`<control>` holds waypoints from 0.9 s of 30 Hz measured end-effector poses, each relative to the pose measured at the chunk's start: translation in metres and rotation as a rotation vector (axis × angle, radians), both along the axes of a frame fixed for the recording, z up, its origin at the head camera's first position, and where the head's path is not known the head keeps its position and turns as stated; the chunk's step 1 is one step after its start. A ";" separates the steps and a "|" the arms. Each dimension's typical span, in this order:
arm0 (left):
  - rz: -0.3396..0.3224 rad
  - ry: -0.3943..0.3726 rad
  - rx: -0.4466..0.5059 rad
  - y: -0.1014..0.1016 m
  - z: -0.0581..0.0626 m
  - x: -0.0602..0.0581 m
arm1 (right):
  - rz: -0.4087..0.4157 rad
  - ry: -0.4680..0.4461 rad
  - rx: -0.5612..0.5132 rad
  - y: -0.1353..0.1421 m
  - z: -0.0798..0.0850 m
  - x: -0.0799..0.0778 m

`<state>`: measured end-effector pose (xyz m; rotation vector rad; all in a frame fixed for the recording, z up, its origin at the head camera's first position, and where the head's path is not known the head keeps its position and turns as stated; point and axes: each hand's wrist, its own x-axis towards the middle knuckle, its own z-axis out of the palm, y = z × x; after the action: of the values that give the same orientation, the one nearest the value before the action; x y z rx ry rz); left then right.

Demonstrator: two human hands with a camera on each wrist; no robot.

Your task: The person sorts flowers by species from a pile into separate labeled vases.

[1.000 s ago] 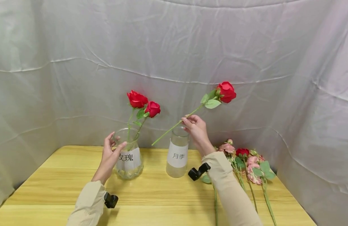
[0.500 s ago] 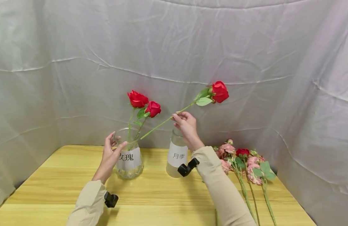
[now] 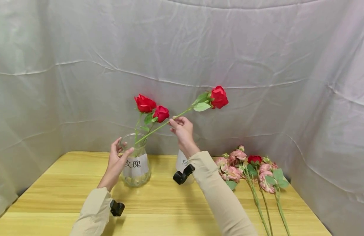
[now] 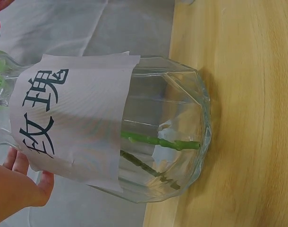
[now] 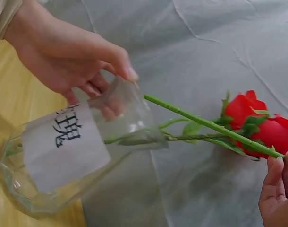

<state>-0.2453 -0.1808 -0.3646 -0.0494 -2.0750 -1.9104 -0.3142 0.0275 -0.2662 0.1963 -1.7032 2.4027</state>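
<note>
In the head view my left hand [image 3: 114,165] holds the neck of a glass vase [image 3: 136,181], thumb on one side and fingers on the other. A white label with dark characters wraps the vase. Two red roses [image 3: 145,103] lean in it; their stem ends [image 4: 177,144] show inside through the glass. My right hand [image 3: 183,132] pinches the green stem of another red rose [image 3: 219,97], tilted with its bloom up to the right. In the right wrist view that rose's stem tip [image 5: 148,97] is just outside the vase's mouth.
A second labelled glass vase [image 3: 181,160] stands behind my right wrist, mostly hidden. Pink flowers [image 3: 233,173] and a dark red flower [image 3: 254,159] lie on the right of the wooden table [image 3: 158,203]. A grey cloth [image 3: 182,49] hangs behind.
My right hand has moved left with the rose, past the second vase, bringing the stem tip to the first vase's mouth. My left hand has stayed on that vase.
</note>
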 end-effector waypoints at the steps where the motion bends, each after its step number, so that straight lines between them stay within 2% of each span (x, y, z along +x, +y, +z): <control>1: -0.001 -0.001 -0.001 0.000 0.000 0.000 | 0.000 0.000 0.006 -0.002 -0.001 0.000; 9: -0.006 0.000 -0.004 0.004 0.001 -0.001 | -0.014 0.020 0.077 -0.015 -0.010 0.004; 15: -0.001 -0.003 -0.003 0.005 -0.001 -0.002 | 0.007 0.050 0.155 -0.021 -0.017 0.007; 27: -0.001 -0.008 0.014 0.004 0.000 -0.002 | 0.008 0.180 0.326 -0.035 -0.023 0.008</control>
<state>-0.2473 -0.1764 -0.3649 -0.0396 -2.0666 -1.9281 -0.3066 -0.0073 -0.2893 0.4505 -1.9964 2.0262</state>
